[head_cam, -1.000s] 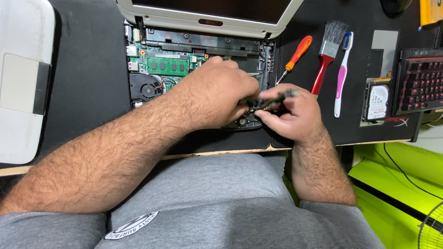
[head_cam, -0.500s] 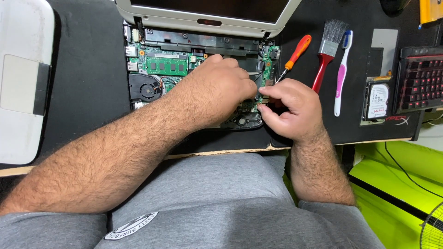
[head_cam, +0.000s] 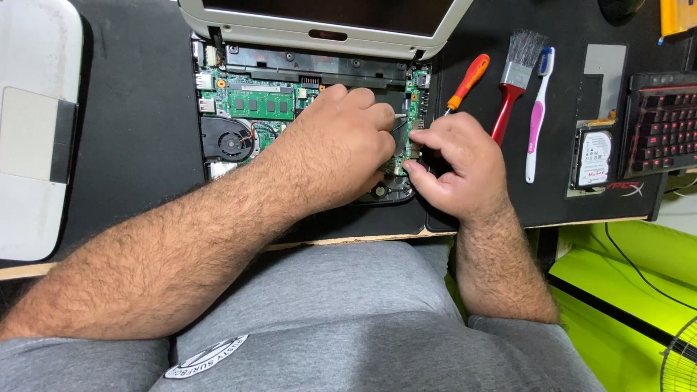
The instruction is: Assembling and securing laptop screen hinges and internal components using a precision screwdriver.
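Your left hand (head_cam: 341,149) lies over the middle of the opened laptop base (head_cam: 305,116), its fingers curled down onto the dark part right of the green circuit board (head_cam: 250,101); what they press or hold is hidden under the hand, so you cannot tell if they grip something; your right hand (head_cam: 457,163) is just beside it at the right edge of the base, thumb and first fingers pinched together on a small part at the narrow green board strip (head_cam: 414,109), the part itself too small to name. The two hands are almost touching, with only a thin gap between them; the round fan (head_cam: 229,141) stays uncovered at the left side of the base.

The base sits on a black mat (head_cam: 138,109) on the worktop, its far edge against the white lid hinge (head_cam: 327,33), its near edge close to the near rim of the worktop (head_cam: 595,220). To the right of your right hand there is a short free strip of mat; then come the orange screwdriver (head_cam: 468,80), the red brush (head_cam: 512,80) and the pink toothbrush (head_cam: 537,116), lying side by side; further right a hard drive (head_cam: 594,158) and a red-lit keyboard (head_cam: 664,120). To the left the mat is open until the white cover (head_cam: 36,131) at the far left.
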